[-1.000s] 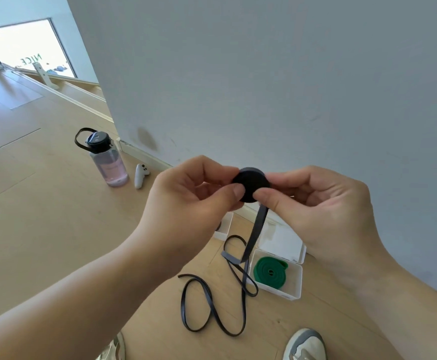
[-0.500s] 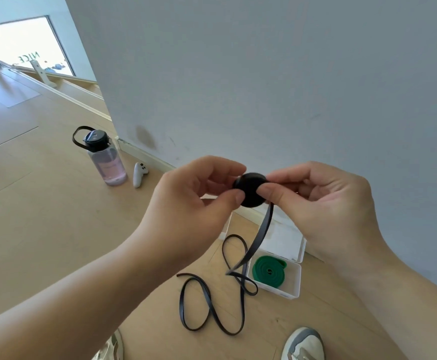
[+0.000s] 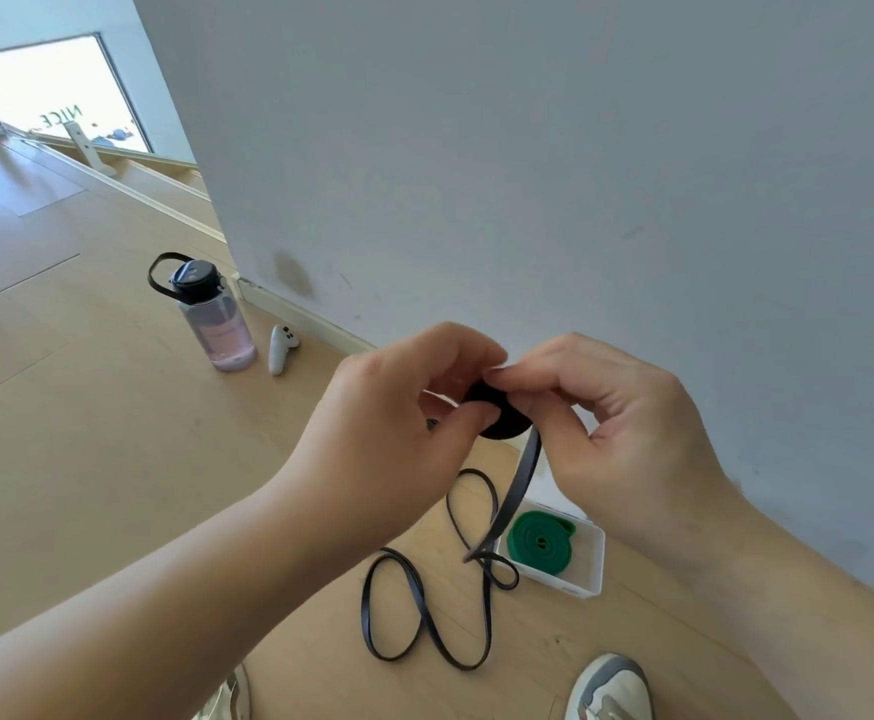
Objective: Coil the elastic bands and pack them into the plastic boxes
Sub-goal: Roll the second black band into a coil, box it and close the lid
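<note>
Two-handed, pinches black coil [image 3: 502, 423] mid-frame in left grip [image 3: 393, 433] and right grip [image 3: 622, 423], holding turns tight above dangling tail [image 3: 520, 480].

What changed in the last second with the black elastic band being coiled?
The left hand and right hand sank slightly, still pinching the black rolled coil; the right fingertips shifted onto its top edge. The green coiled band in the white plastic box, the floor loops and the clear water bottle stayed put.
</note>
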